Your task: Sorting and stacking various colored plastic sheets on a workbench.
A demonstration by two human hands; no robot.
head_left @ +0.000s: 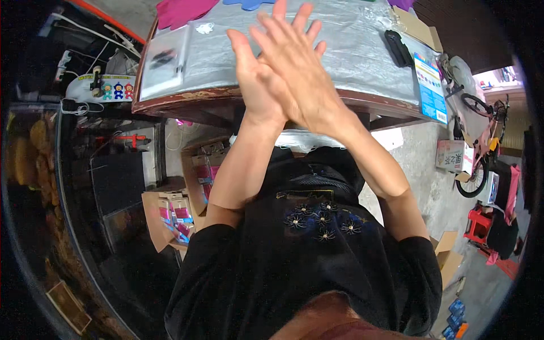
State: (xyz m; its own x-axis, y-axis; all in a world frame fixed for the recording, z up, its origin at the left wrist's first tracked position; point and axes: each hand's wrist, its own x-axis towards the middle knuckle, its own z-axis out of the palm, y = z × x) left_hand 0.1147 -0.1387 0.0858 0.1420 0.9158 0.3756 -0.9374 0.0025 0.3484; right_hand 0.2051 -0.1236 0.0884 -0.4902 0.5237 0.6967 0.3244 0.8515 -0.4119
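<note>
My left hand (253, 85) and my right hand (309, 76) are raised over the near edge of the table (212, 73), palm against palm. The right one crosses in front and covers much of the left. Fingers on both are stretched out, slightly blurred, and neither hand shows anything held. Beyond them on the silvery sheet lie a magenta flat piece (184, 11) and a blue one (246, 4). To the left is a clear plastic bag (164, 62) with something dark in it, and a small white item (205, 28).
A black elongated object (398, 49) and a blue and white printed package (430, 88) lie at the table's right side. Cardboard boxes with pink packs (175, 212) stand below left. On the right are a pink bicycle (484, 136), a carton (453, 156) and a red stool (479, 226).
</note>
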